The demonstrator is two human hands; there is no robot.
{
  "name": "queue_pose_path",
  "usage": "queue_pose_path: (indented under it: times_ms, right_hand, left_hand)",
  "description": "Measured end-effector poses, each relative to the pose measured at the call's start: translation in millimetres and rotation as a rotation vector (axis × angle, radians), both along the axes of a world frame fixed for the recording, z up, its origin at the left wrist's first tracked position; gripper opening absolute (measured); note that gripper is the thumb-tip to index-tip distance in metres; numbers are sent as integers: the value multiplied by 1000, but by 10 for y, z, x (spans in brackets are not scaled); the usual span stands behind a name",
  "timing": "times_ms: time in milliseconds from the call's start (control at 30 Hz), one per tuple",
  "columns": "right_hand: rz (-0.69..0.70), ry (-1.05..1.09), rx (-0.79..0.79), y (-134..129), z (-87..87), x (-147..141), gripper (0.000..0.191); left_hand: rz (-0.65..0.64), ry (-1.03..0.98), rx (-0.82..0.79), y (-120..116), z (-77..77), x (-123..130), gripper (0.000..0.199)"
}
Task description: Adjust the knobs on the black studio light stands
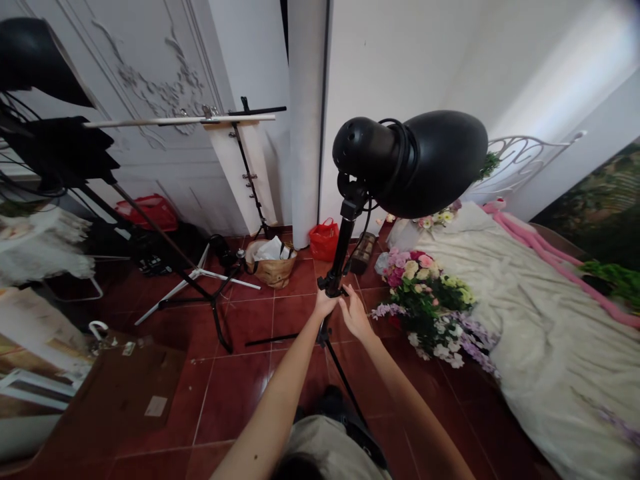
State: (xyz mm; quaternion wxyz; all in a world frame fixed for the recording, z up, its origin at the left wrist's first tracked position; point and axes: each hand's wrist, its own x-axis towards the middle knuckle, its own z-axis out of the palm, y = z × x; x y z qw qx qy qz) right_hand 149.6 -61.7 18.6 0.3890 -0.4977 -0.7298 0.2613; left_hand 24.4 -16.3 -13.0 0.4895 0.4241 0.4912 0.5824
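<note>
A black studio lamp (425, 163) with a round reflector is mounted on a black light stand (341, 243) in front of me. Its cable is looped around the lamp's neck. My left hand (326, 305) is wrapped around the stand's pole, just under a clamp collar (331, 285). On the other side of the pole, my right hand (356, 315) has its thumb and fingers closed at the collar's knob, which they partly hide. The stand's legs (343, 373) are spread on the floor near my feet.
To the right are artificial flowers (425, 293) and a bed with a cream cover (545, 300). A woven basket (273, 267) and a red bag (324, 240) sit near the wall. More light stands (215, 313) are on the left, beside a flat cardboard box (120, 393).
</note>
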Motion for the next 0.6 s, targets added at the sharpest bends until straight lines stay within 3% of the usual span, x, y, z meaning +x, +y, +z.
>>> queue_pose_path:
  times_ms: [167,367,467,600]
  right_hand:
    - [-40,123,-96,226,-58,6,42]
    - [-160,262,-176,403,-162,-57,34]
    - [-184,358,-343,495,-168,-59,37]
    - [-253,336,-610,669,-95,-38,32]
  left_hand:
    - [24,11,-42,-15,59,33,32]
    - [47,30,-70,0,19,46,29]
    - [30,34,-68,-1,27,41,26]
    - [18,-14,-110,-13,63,41,29]
